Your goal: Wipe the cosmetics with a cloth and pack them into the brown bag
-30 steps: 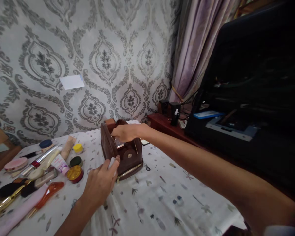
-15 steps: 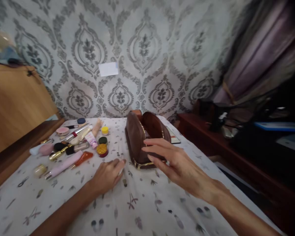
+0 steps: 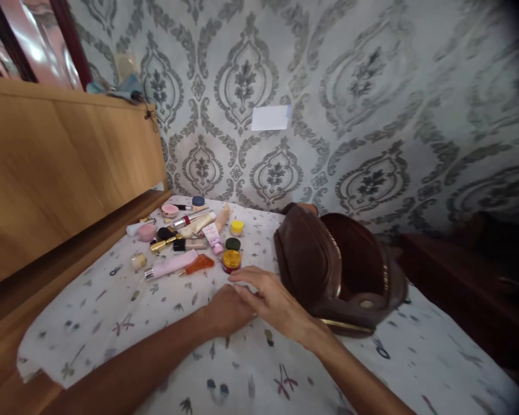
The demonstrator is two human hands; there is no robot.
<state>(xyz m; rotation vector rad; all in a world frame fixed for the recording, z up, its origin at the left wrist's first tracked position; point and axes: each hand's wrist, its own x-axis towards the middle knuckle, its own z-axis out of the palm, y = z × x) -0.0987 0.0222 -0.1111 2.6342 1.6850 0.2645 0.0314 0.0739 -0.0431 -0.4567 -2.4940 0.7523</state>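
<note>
My right hand (image 3: 273, 300) reaches across my left, its fingers stretched out and holding nothing, fingertips close to a jar with a gold lid (image 3: 231, 260). Beneath it, my left hand (image 3: 228, 311) rests low over the patterned cloth; its fingers are hidden, so I cannot tell if it holds anything. To the right stands a brown toiletry bag (image 3: 305, 253), unzipped and gaping. Left of the bag lie an orange tube (image 3: 199, 264), a pale pink tube (image 3: 171, 265), a small white-and-pink tube (image 3: 212, 237), a dark-lidded jar (image 3: 233, 244) and a yellow-lidded jar (image 3: 237, 227).
More cosmetics, including a pink compact (image 3: 170, 210) and a blue-lidded jar (image 3: 197, 202), cluster at the back left. A wooden panel (image 3: 78, 155) borders the left side. Behind is a patterned wall with a white paper (image 3: 271, 117). Dark red furniture (image 3: 440, 271) stands right.
The view has swung left, so things appear farther right. My right hand has left the bag's opening and moved over my left hand, near the gold-lidded jar.
</note>
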